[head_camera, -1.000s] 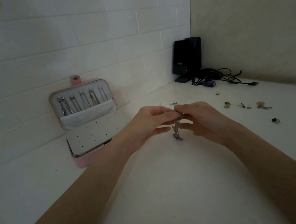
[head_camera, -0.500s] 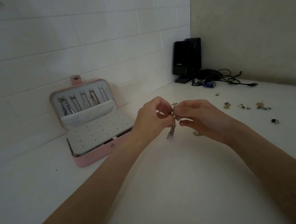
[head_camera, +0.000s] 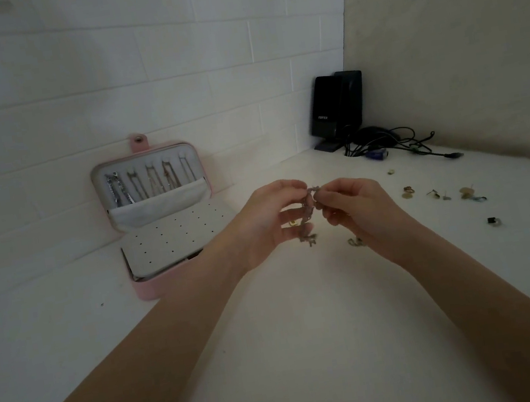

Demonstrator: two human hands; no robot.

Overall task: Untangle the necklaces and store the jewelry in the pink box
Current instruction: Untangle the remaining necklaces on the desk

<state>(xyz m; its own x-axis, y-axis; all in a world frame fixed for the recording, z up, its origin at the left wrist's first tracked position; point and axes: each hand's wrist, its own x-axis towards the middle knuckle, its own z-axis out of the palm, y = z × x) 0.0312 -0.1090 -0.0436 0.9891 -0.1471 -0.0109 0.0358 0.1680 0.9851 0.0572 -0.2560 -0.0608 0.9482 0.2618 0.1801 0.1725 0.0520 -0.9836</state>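
I saw left hand [head_camera: 260, 225] and right hand [head_camera: 357, 207] pinching tangled necklaces [head_camera: 308, 215]; earrings [head_camera: 441, 195] scattered right, pink box [head_camera: 146, 289] open left.

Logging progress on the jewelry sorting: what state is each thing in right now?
Pink jewelry box: open, lid upright, chains hung inside.
Tangled silver necklace: pinched by both hands, dangling.
Left hand: pinching necklace.
Right hand: pinching necklace.
Small loose jewelry pieces: scattered on white table.
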